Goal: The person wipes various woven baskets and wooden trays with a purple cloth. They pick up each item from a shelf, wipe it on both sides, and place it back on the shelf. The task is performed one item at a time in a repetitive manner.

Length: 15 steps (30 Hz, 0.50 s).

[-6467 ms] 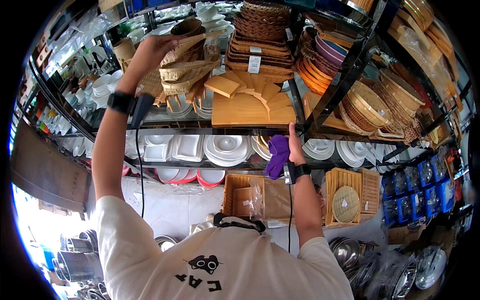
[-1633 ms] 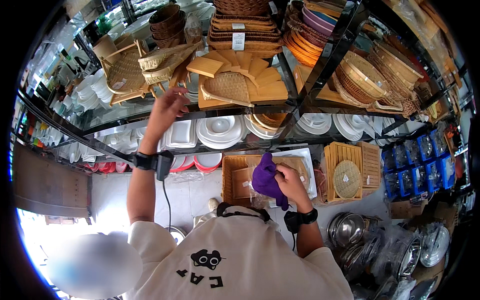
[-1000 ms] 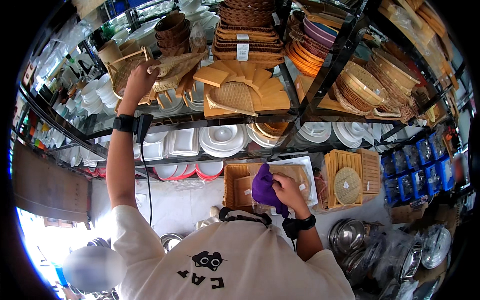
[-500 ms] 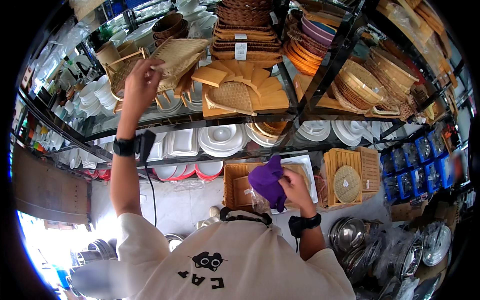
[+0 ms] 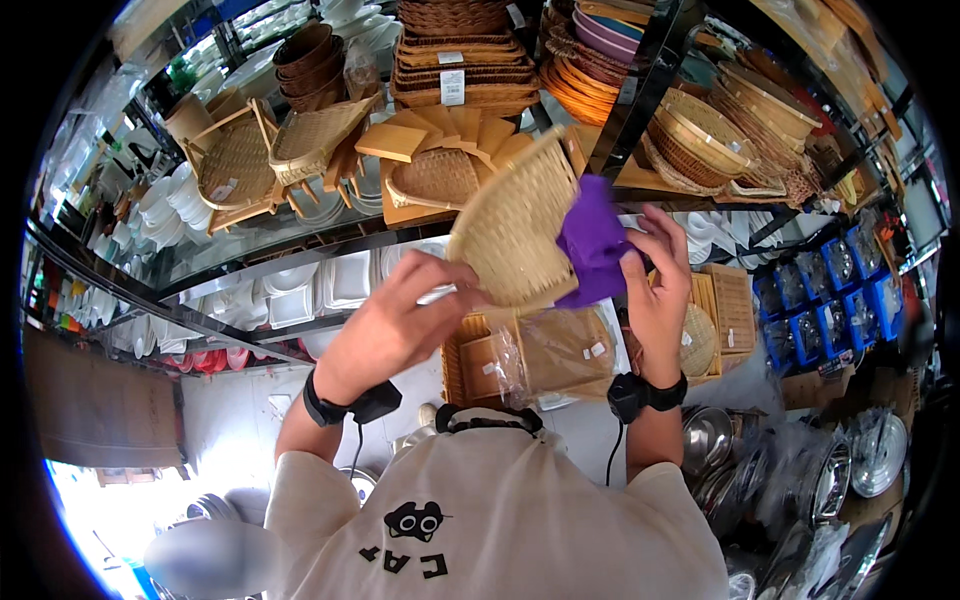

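Note:
A woven bamboo basket (image 5: pixel 510 235), shallow and scoop-shaped, is held up in front of the shelf. My left hand (image 5: pixel 405 310) pinches its lower left edge. On its right side a purple cloth (image 5: pixel 597 245) is pressed against the weave by my right hand (image 5: pixel 660 280), thumb and fingers closed on the cloth. Behind the basket, on the shelf, a similar woven scoop (image 5: pixel 432 178) lies on a wooden board. To its left stand two more woven baskets on small wooden legs, one being a shallow scoop (image 5: pixel 318 140).
Stacked brown trays (image 5: pixel 465 75) and round bamboo baskets (image 5: pixel 700 130) fill the glass shelf, edged by a black metal frame (image 5: pixel 640 100). White dishes (image 5: pixel 350 282) sit one level lower. Below are a wicker box (image 5: pixel 452 365) and blue bins (image 5: pixel 825 300); metalware (image 5: pixel 708 437) lies at lower right.
My left hand has taken a woven basket off the shelf and brought it down and right. My right hand has raised the purple cloth onto it.

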Motion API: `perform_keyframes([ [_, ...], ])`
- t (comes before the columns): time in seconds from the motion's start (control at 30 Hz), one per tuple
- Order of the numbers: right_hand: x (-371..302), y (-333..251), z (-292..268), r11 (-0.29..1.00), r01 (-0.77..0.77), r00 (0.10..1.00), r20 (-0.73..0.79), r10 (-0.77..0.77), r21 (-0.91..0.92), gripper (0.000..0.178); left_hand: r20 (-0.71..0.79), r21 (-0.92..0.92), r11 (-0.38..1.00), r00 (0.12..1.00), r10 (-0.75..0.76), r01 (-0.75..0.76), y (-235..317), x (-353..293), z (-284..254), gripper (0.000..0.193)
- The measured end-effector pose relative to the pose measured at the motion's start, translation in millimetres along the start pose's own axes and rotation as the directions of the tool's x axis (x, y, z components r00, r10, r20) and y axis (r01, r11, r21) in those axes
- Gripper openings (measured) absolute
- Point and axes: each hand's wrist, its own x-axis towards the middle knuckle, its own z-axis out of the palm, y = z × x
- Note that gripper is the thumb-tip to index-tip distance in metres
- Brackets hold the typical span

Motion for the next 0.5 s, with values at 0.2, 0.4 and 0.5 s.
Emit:
perform_keyframes([
  [0.2, -32.6, 23.3, 20.8, 0.895, -0.396, 0.892, 0.316, 0.323, 0.206, 0.042, 0.161, -0.030, 0.997, 0.985, 0.069, -0.065, -0.2, -6.9, 20.1, 0.033],
  [0.4, -53.4, 32.7, 28.7, 0.877, -0.449, 0.871, 0.304, 0.386, 0.173, 0.042, 0.210, -0.159, 0.987, 0.975, 0.072, -0.039, -6.9, -12.1, 31.7, 0.032],
  [0.5, -55.3, 33.8, 26.1, 0.883, -0.425, 0.897, 0.225, 0.380, 0.199, 0.037, 0.138, -0.296, 0.955, 0.990, 0.014, 0.028, -1.2, -8.8, 27.1, 0.034],
])
